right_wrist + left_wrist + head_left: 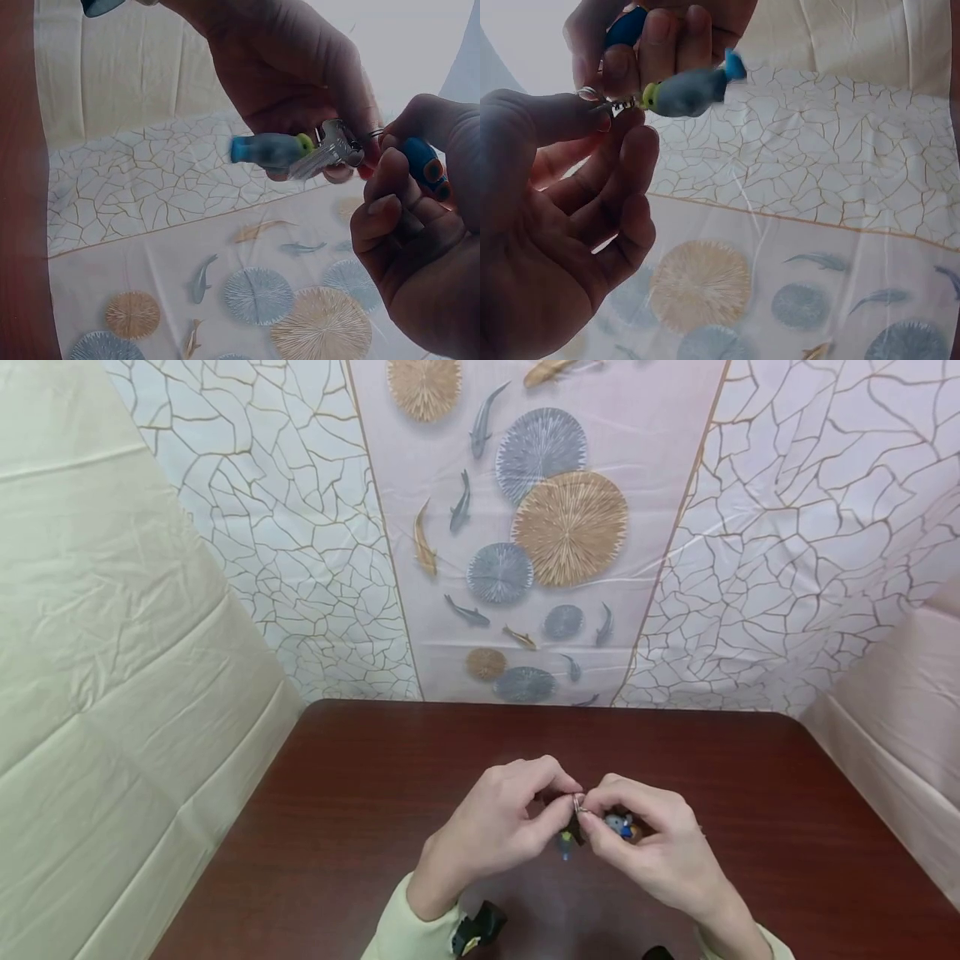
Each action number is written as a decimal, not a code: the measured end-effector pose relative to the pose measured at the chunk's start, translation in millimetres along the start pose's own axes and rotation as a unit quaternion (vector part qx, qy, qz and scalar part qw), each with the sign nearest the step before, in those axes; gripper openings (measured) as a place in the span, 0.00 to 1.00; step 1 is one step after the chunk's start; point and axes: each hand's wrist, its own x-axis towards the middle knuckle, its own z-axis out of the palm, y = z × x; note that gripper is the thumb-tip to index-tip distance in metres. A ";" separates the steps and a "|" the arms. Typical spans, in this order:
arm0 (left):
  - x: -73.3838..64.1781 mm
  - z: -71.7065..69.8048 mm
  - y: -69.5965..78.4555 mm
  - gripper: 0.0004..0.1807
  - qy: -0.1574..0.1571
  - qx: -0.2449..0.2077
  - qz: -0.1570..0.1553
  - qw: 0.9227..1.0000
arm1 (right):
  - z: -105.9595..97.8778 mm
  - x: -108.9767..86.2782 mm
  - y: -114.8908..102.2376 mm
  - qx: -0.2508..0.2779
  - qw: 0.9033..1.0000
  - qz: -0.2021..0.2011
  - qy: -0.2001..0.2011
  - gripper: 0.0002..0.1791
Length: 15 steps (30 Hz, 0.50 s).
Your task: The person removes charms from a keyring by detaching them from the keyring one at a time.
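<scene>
Over the table, my left hand [502, 814] and right hand [656, 835] meet fingertip to fingertip at a small metal key ring [577, 803]. Thumb and forefinger of each hand pinch it. A silver key [330, 154] dangles by the left fingers in the right wrist view. Beside it hangs a grey figure charm [690, 94] with a yellow-green neck and a bright blue end. Another charm, blue with orange-rimmed ends [426, 161], lies within the right hand's curled fingers, partly covered by them. Fingertips hide part of the ring.
A dark red-brown table [360, 777] lies beneath the hands. Behind it hangs a patterned cloth [525, 635], with pale fabric panels [150, 652] at both sides. A black strap-like piece [480, 928] sits at the left cuff.
</scene>
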 end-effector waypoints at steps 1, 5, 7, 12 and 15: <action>-0.1 -0.6 0.5 0.05 0.006 0.018 0.009 1.000 | 0.0 0.1 -0.1 0.002 1.000 -0.001 0.000 0.14; -1.0 -1.2 1.2 0.06 0.021 0.053 0.014 0.998 | 0.5 -0.5 -0.1 0.007 1.000 -0.001 -0.002 0.15; -1.2 -1.3 1.1 0.06 0.023 0.045 0.007 0.999 | 0.9 -0.8 -0.3 0.008 1.000 0.001 -0.005 0.15; -1.5 -1.0 0.3 0.07 0.017 0.003 -0.018 1.000 | 1.6 -0.5 -0.9 0.006 1.000 0.004 -0.007 0.15; -1.3 -0.5 0.1 0.07 0.008 -0.014 -0.026 1.000 | 1.5 0.1 -1.5 0.006 1.000 -0.001 -0.003 0.14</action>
